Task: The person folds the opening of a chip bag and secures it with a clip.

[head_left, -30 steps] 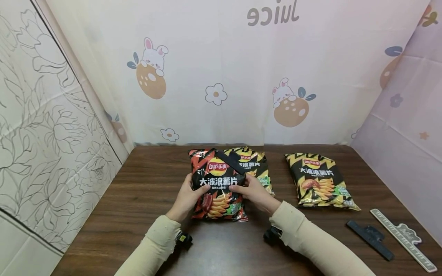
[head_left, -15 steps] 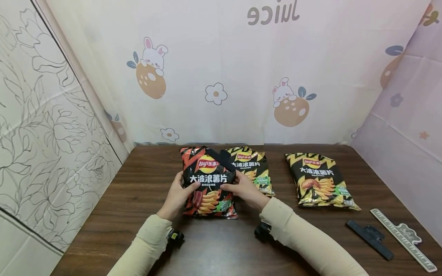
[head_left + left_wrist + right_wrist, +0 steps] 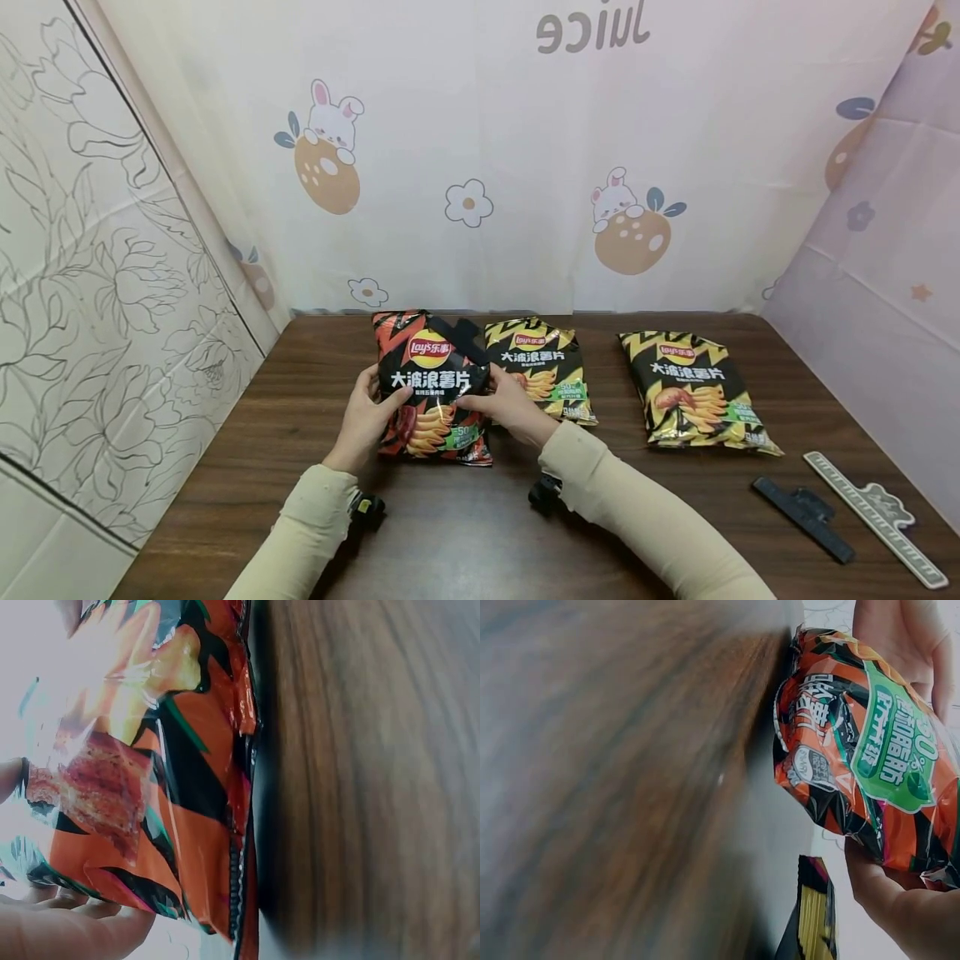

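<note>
Between both hands is a red and black bag of potato chips [image 3: 427,379], its printed front facing me. A black bag clip [image 3: 459,337] sits slantwise across its top right corner. My left hand [image 3: 365,417] grips the left side, thumb over the front and fingers curled behind the edge. On the opposite side my right hand [image 3: 513,404] holds the bag the same way. In the left wrist view the lower seam of the chip bag [image 3: 172,780] stands close to the wooden tabletop. The right wrist view shows the bag's green label [image 3: 896,742] and fingers beneath it.
Two yellow and black chip bags lie at the back: one [image 3: 536,367] just right of the red bag, another [image 3: 697,392] farther right. A black clip [image 3: 802,517] and a grey-white clip [image 3: 876,517] lie on the wooden table [image 3: 450,533] at right. A printed curtain [image 3: 480,125] hangs behind.
Both hands have moved the red chip bag left and slightly toward the back, uncovering more of the yellow bag beside it. The other bags and the loose clips stay in place.
</note>
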`<control>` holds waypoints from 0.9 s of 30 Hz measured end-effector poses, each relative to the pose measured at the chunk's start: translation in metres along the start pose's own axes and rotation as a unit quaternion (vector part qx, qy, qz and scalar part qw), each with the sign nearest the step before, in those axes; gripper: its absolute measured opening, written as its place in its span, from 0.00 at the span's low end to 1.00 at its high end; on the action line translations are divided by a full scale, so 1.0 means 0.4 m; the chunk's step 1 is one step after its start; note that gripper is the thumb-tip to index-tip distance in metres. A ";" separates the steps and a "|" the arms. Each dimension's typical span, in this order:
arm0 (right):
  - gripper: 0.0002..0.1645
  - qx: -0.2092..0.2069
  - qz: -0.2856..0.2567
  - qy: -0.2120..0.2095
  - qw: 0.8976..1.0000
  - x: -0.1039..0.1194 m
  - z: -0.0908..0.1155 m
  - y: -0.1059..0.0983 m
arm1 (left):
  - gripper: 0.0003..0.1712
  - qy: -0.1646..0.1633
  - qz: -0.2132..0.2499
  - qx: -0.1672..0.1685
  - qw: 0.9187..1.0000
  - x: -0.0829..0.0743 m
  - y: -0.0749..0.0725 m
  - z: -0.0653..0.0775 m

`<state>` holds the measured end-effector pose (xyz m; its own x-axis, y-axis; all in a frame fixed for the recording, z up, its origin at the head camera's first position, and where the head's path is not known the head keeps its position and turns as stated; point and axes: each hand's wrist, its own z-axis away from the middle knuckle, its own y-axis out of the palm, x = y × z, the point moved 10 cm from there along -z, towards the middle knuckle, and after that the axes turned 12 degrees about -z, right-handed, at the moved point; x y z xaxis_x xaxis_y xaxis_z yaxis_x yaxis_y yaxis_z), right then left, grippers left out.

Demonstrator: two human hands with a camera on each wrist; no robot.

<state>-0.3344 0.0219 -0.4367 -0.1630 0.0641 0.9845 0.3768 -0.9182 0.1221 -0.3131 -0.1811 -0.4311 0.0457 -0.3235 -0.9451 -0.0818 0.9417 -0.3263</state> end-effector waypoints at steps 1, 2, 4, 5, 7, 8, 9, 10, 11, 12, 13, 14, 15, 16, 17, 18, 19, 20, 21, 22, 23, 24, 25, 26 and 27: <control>0.43 0.001 -0.002 -0.003 1.000 0.000 -0.005 0.004 | 0.40 -0.002 -0.004 -0.004 1.000 0.002 -0.005 0.000; 0.43 -0.002 0.000 -0.004 1.000 0.000 -0.010 0.007 | 0.41 -0.003 -0.002 -0.006 1.000 0.003 -0.010 0.000; 0.42 -0.002 -0.002 -0.006 1.000 -0.001 -0.019 0.013 | 0.42 -0.006 -0.010 -0.013 1.000 0.008 -0.022 0.000; 0.42 -0.003 -0.002 -0.007 1.000 -0.001 -0.023 0.016 | 0.43 -0.007 -0.016 -0.016 1.000 0.010 -0.027 0.000; 0.40 -0.003 -0.006 -0.009 1.000 -0.001 -0.033 0.021 | 0.43 -0.005 -0.020 -0.020 1.000 0.014 -0.036 -0.002; 0.40 -0.004 -0.002 -0.010 1.000 -0.001 -0.037 0.023 | 0.43 -0.004 -0.021 -0.022 1.000 0.016 -0.040 -0.002; 0.40 -0.005 -0.003 -0.011 1.000 -0.002 -0.041 0.024 | 0.43 -0.004 -0.023 -0.022 0.999 0.018 -0.044 -0.002; 0.39 -0.007 0.000 -0.012 1.000 -0.001 -0.045 0.025 | 0.43 -0.003 -0.023 -0.023 0.999 0.020 -0.047 -0.003; 0.39 -0.008 0.000 -0.013 1.000 -0.001 -0.049 0.027 | 0.43 -0.006 -0.024 -0.023 0.999 0.024 -0.050 -0.004; 0.39 -0.008 0.001 -0.014 1.000 0.000 -0.052 0.028 | 0.43 -0.007 -0.024 -0.022 0.999 0.026 -0.052 -0.004; 0.39 -0.008 0.001 -0.014 1.000 0.001 -0.056 0.029 | 0.43 -0.011 -0.025 -0.021 0.999 0.030 -0.053 -0.005; 0.38 -0.010 0.001 -0.014 1.000 0.002 -0.059 0.030 | 0.43 -0.013 -0.026 -0.019 0.999 0.032 -0.054 -0.006; 0.38 -0.012 -0.001 -0.011 1.000 0.003 -0.061 0.030 | 0.43 -0.016 -0.027 -0.016 0.999 0.035 -0.053 -0.006; 0.38 -0.011 -0.002 -0.011 1.000 0.004 -0.064 0.032 | 0.42 -0.019 -0.029 -0.014 0.999 0.038 -0.053 -0.007; 0.38 -0.010 -0.004 -0.010 1.000 0.004 -0.066 0.033 | 0.42 -0.021 -0.032 -0.012 0.999 0.040 -0.053 -0.008; 0.38 -0.010 -0.002 -0.010 1.000 0.005 -0.069 0.033 | 0.42 -0.022 -0.035 -0.011 0.999 0.042 -0.053 -0.009; 0.38 -0.009 -0.003 -0.009 1.000 0.004 -0.072 0.034 | 0.42 -0.024 -0.037 -0.009 0.999 0.044 -0.053 -0.010; 0.39 -0.009 -0.004 -0.007 1.000 0.004 -0.075 0.035 | 0.42 -0.024 -0.039 -0.008 0.999 0.045 -0.054 -0.011; 0.40 -0.007 -0.008 -0.006 1.000 0.003 -0.077 0.036 | 0.41 -0.024 -0.041 -0.008 0.999 0.046 -0.054 -0.012; 0.40 -0.007 -0.010 -0.004 1.000 0.002 -0.080 0.036 | 0.41 -0.025 -0.044 -0.008 0.999 0.047 -0.054 -0.013; 0.41 -0.007 -0.009 -0.003 1.000 0.001 -0.083 0.036 | 0.41 -0.026 -0.047 -0.007 0.999 0.048 -0.054 -0.015; 0.41 -0.007 -0.010 -0.003 1.000 0.001 -0.085 0.036 | 0.41 -0.027 -0.050 -0.007 0.998 0.049 -0.055 -0.016; 0.42 -0.007 -0.012 0.000 1.000 0.000 -0.088 0.036 | 0.41 -0.028 -0.052 -0.007 0.998 0.049 -0.055 -0.017; 0.42 -0.007 -0.008 0.001 1.000 0.000 -0.090 0.035 | 0.41 -0.028 -0.054 -0.006 0.998 0.049 -0.055 -0.018; 0.43 -0.007 -0.002 0.001 1.000 0.000 -0.092 0.034 | 0.41 -0.027 -0.056 -0.006 0.998 0.049 -0.055 -0.019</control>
<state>-0.3628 -0.0050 -0.4396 -0.1660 0.0672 0.9838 0.3633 -0.9233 0.1243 -0.3182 -0.2089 -0.4425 0.1094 -0.4203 -0.9008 -0.0856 0.8989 -0.4298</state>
